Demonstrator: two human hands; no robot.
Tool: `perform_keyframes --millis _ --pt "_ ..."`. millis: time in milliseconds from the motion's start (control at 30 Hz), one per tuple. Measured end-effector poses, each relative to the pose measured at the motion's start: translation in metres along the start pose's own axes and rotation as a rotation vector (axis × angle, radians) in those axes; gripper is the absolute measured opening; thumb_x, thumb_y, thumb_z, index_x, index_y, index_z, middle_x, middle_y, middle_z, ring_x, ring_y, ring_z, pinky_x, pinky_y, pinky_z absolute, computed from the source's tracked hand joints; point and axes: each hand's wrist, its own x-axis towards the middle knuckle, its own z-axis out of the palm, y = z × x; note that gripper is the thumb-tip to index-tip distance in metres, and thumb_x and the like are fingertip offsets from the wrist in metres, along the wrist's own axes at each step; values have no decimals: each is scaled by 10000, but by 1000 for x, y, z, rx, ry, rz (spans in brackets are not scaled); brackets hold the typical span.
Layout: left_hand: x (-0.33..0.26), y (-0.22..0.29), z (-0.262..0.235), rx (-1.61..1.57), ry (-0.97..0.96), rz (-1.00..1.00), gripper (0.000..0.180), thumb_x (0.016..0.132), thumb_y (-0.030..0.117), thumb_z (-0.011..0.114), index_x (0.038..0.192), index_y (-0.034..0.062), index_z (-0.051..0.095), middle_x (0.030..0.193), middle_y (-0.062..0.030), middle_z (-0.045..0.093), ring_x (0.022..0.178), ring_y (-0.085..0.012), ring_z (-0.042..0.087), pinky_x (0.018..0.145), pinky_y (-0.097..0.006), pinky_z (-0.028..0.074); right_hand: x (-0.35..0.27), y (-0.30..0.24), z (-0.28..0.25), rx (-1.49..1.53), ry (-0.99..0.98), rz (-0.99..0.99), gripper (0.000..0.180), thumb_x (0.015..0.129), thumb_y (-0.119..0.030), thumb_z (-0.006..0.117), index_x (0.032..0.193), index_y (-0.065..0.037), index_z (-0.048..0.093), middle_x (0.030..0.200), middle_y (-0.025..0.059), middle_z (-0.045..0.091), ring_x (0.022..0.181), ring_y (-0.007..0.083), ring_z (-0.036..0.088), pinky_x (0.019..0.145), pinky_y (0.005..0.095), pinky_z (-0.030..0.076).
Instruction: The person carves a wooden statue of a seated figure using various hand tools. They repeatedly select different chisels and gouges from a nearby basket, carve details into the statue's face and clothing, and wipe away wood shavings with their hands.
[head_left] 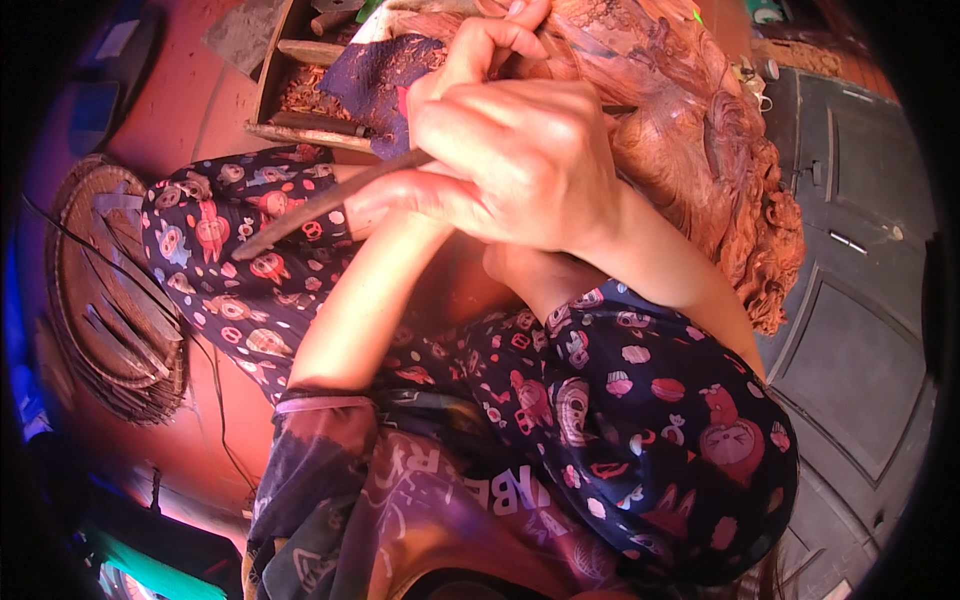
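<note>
My right hand [515, 160] is closed around a long, thin, dark carving tool [335, 205]. One end sticks out to the lower left above my patterned trouser leg, and a short dark piece shows past my knuckles against the wood. Behind my right hand, my left hand [475, 50] is mostly hidden. Its visible fingers are bent near the top edge, and what they grip does not show. A large reddish-brown carved wood piece [680, 130], with flowing grooves and a knobbly edge, lies beyond my hands, to the right.
A wooden box [265, 85] at upper left holds wood shavings, tools and a dark cloth [385, 80]. On the reddish floor at left stands a round woven tray [65, 250] with several slim tools. A black cable [215, 385] runs beside it. Grey panelled doors [860, 350] are at right.
</note>
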Motion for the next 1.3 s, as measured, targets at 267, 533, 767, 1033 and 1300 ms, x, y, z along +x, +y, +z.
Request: perform_keyframes --millis 267,533,767,1033,1300 --pt "-1 -6 -2 19 -13 6 310 973 272 513 1193 53 514 1286 -140 493 1109 -204 553 918 -308 498 -6 -3 -1 64 27 -44 440 717 -453 832 669 -102 571 600 24 524 510 204 587 493 332 463" --pt "-3 -9 -9 41 -73 0 210 970 189 483 1139 96 564 1100 -80 535 939 -174 580 827 -282 500 -6 -5 -1 78 20 -155 456 682 -440 847 637 -103 543 606 21 474 502 190 547 462 317 428" --pt "-6 -19 -10 65 -170 -29 197 968 117 457 1092 133 608 938 -27 572 791 -149 604 748 -260 502 -15 3 11 15 -3 -266 423 697 -405 821 635 -99 536 605 19 433 494 184 510 462 309 416" --pt "-4 -25 -16 72 -151 -91 219 985 92 418 1046 149 620 804 -57 545 712 -133 606 682 -282 491 -14 2 6 -15 -53 -246 389 694 -410 822 674 -101 586 624 23 478 515 193 536 476 316 434" --pt "5 -9 -14 398 61 323 183 904 97 547 1075 111 611 916 -112 657 696 -241 631 642 -299 502 -27 6 4 -169 -76 -274 271 780 -394 696 698 -169 569 690 -47 476 580 97 522 514 257 432"
